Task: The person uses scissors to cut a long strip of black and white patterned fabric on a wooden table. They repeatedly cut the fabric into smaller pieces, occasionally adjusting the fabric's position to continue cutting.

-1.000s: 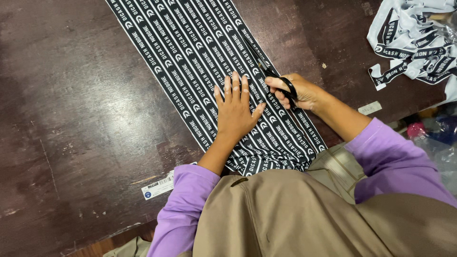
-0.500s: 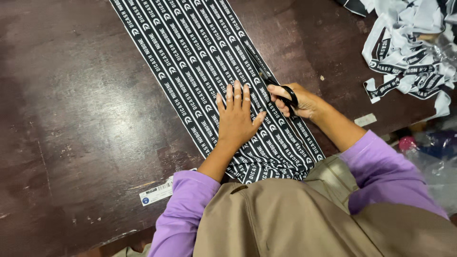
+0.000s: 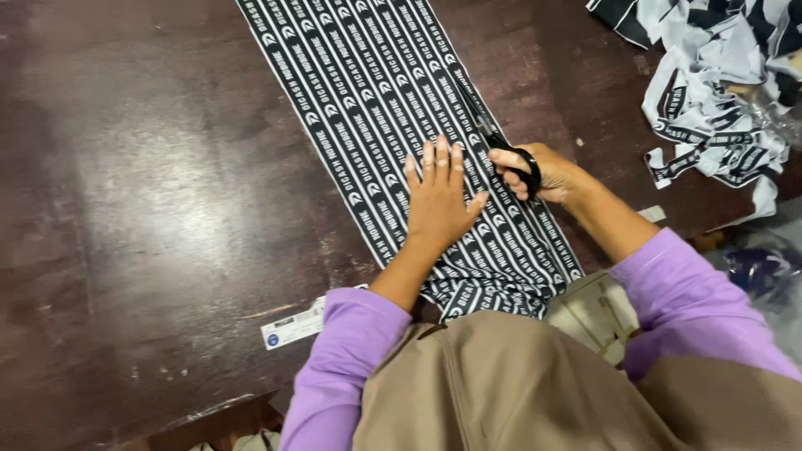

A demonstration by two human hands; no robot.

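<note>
Left hand [image 3: 440, 199] lies flat, fingers spread, pinning the black-and-white striped fabric [image 3: 368, 92] to the dark table [image 3: 150, 209]. Right hand [image 3: 543, 174] is closed through the black scissors [image 3: 501, 146] (blades on the fabric's right side). I'd follow one stripe and keep the cloth taut.

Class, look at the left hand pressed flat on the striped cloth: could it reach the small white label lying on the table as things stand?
Probably yes. The left hand holds nothing, and the white label lies uncovered on the table beside that sleeve.
</note>
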